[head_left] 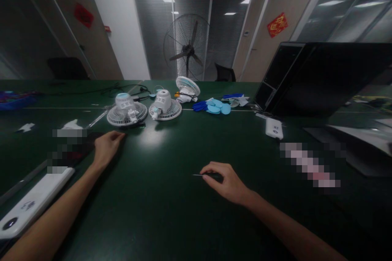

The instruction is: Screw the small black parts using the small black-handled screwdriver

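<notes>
Between the thumb and forefinger of my right hand [226, 181] is a thin, straight metal piece [196, 175], held low over the green table [159, 212] and pointing left. It is too small to tell its kind. My left hand [107, 147] rests farther forward on the left, its fingers pinched together at the edge of a dark flat item [93, 138]; whatever is in the fingertips is hidden. Just beyond that hand, a white fan head [126, 110] lies grille down. Beside it lies a second fan head [163, 104], also grille down.
A third small fan [187, 89] tilts behind them. Blue blades [219, 107] and a dark blue glove-like item [199, 106] lie to its right. A long white device [33, 204] is under my left forearm's side; a smaller white one [274, 128] lies near the black computer case [278, 75].
</notes>
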The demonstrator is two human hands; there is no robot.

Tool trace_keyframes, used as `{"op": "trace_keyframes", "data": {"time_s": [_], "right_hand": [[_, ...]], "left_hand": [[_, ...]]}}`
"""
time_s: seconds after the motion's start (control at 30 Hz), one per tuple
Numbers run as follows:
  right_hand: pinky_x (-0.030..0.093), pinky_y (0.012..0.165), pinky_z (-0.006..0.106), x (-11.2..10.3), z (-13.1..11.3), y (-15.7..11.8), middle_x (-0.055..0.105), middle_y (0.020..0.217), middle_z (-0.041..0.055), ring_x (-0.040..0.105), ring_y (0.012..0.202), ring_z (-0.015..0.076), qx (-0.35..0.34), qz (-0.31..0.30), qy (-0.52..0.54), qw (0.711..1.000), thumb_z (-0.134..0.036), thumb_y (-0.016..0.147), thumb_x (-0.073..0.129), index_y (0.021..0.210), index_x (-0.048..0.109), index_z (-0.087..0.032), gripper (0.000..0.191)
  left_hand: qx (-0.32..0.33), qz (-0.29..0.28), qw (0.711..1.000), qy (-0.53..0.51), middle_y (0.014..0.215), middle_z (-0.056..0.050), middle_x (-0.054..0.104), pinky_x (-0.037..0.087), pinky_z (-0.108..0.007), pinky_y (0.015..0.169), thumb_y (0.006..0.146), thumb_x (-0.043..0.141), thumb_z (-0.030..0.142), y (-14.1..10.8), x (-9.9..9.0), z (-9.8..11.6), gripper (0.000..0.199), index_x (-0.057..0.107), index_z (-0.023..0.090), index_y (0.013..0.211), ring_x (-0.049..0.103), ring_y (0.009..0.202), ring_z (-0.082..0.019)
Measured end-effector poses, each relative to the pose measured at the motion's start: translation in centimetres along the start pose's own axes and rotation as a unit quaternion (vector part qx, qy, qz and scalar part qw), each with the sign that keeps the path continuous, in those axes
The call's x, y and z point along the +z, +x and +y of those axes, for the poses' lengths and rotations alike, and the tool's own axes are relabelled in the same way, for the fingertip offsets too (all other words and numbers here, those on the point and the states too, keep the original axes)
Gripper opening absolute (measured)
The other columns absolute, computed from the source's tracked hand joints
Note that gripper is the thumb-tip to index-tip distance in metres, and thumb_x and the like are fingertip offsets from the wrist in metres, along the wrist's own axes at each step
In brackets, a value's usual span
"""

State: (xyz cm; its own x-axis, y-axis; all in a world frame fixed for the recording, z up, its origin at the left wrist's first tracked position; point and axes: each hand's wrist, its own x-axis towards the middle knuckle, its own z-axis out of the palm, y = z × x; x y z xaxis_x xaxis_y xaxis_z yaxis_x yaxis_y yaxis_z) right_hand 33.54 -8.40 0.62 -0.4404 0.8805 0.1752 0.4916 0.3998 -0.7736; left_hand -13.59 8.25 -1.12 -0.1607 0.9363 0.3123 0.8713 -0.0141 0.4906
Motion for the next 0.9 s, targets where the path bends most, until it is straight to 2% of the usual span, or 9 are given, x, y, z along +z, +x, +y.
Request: {"op": "trace_keyframes", "data": {"time_s": [0.13, 0.2, 0.27, 0.37, 0.43, 0.53, 0.63, 0.73, 0.9], "right_hand": [[0.054, 0.083, 0.030, 0.0, 0.1, 0.0, 0.073, 0.106, 0.0049, 0.068, 0.093, 0.0187, 0.000, 0.001, 0.003, 1.000, -0.031, 0.104, 0.061, 0.113, 0.073, -0.019, 0.019], [0.054, 0.083, 0.030, 0.0, 0.0, -0.1, 0.073, 0.106, 0.0051, 0.068, 0.094, 0.0189, -0.001, 0.002, 0.001, 1.000, -0.031, 0.104, 0.062, 0.112, 0.073, -0.020, 0.018], [0.054, 0.084, 0.030, -0.1, 0.0, -0.1, 0.073, 0.106, 0.0051, 0.068, 0.094, 0.0190, 0.001, 0.001, -0.001, 1.000, -0.031, 0.103, 0.062, 0.112, 0.073, -0.020, 0.018], [0.054, 0.084, 0.030, -0.2, -0.2, -0.1, 0.073, 0.106, 0.0049, 0.068, 0.093, 0.0188, 0.003, 0.001, -0.001, 1.000, -0.030, 0.103, 0.062, 0.112, 0.073, -0.020, 0.018], [0.054, 0.084, 0.030, -0.2, -0.2, -0.1, 0.073, 0.106, 0.0049, 0.068, 0.093, 0.0190, 0.003, 0.003, -0.001, 1.000, -0.030, 0.103, 0.062, 0.112, 0.073, -0.020, 0.018], [0.054, 0.084, 0.031, -0.1, -0.1, -0.1, 0.073, 0.105, 0.0053, 0.068, 0.093, 0.0195, -0.001, 0.013, -0.013, 1.000, -0.030, 0.103, 0.061, 0.111, 0.073, -0.020, 0.018], [0.053, 0.082, 0.031, 0.0, 0.1, -0.1, 0.073, 0.102, 0.0055, 0.068, 0.089, 0.0192, -0.013, 0.020, -0.033, 0.999, -0.029, 0.102, 0.062, 0.110, 0.073, -0.020, 0.017], [0.053, 0.079, 0.031, 0.1, 0.2, -0.2, 0.073, 0.096, 0.0050, 0.067, 0.083, 0.0186, -0.028, 0.023, -0.047, 0.998, -0.026, 0.100, 0.062, 0.106, 0.074, -0.019, 0.015], [0.053, 0.078, 0.031, 0.1, -0.1, -0.2, 0.073, 0.095, 0.0047, 0.067, 0.082, 0.0182, -0.028, 0.012, -0.046, 0.998, -0.024, 0.099, 0.062, 0.105, 0.074, -0.019, 0.015]], "left_hand": [[0.085, -0.025, 0.993, 0.072, 0.118, -0.016, 0.076, 0.054, -0.040, 0.095, 0.093, 0.050, 0.044, -0.3, -0.5, 0.6, 0.044, 0.077, 0.014, 0.111, 0.072, 0.104, -0.033], [0.099, -0.046, 0.990, 0.091, 0.124, -0.017, 0.074, 0.052, -0.041, 0.099, 0.094, 0.050, 0.042, -0.4, -0.7, 1.4, 0.044, 0.078, 0.014, 0.114, 0.071, 0.110, -0.034], [0.098, -0.066, 0.991, 0.061, 0.125, -0.015, 0.074, 0.052, -0.040, 0.099, 0.092, 0.054, 0.044, -0.8, -0.6, 2.7, 0.043, 0.078, 0.016, 0.114, 0.071, 0.110, -0.033], [0.083, -0.134, 0.986, -0.054, 0.121, -0.010, 0.076, 0.055, -0.037, 0.093, 0.089, 0.062, 0.049, -2.5, 0.2, 6.1, 0.043, 0.079, 0.021, 0.116, 0.072, 0.105, -0.030], [0.086, -0.215, 0.964, -0.130, 0.118, -0.007, 0.077, 0.056, -0.036, 0.089, 0.089, 0.064, 0.052, -4.6, 1.1, 9.2, 0.042, 0.079, 0.024, 0.117, 0.072, 0.103, -0.028], [0.158, -0.318, 0.914, -0.196, 0.116, -0.007, 0.076, 0.055, -0.036, 0.088, 0.093, 0.063, 0.047, -8.6, 2.7, 13.9, 0.035, 0.079, 0.025, 0.115, 0.070, 0.101, -0.025], [0.224, -0.364, 0.878, -0.215, 0.111, -0.006, 0.074, 0.052, -0.033, 0.081, 0.095, 0.063, 0.040, -12.0, 3.8, 17.2, 0.027, 0.078, 0.026, 0.113, 0.067, 0.092, -0.021], [0.246, -0.371, 0.866, -0.228, 0.108, -0.005, 0.072, 0.049, -0.032, 0.078, 0.096, 0.065, 0.034, -13.7, 4.2, 18.5, 0.020, 0.076, 0.026, 0.111, 0.064, 0.091, -0.020], [0.253, -0.373, 0.860, -0.240, 0.107, -0.005, 0.069, 0.048, -0.031, 0.078, 0.098, 0.064, 0.034, -13.9, 4.2, 18.3, 0.018, 0.074, 0.025, 0.110, 0.063, 0.092, -0.019]]}}
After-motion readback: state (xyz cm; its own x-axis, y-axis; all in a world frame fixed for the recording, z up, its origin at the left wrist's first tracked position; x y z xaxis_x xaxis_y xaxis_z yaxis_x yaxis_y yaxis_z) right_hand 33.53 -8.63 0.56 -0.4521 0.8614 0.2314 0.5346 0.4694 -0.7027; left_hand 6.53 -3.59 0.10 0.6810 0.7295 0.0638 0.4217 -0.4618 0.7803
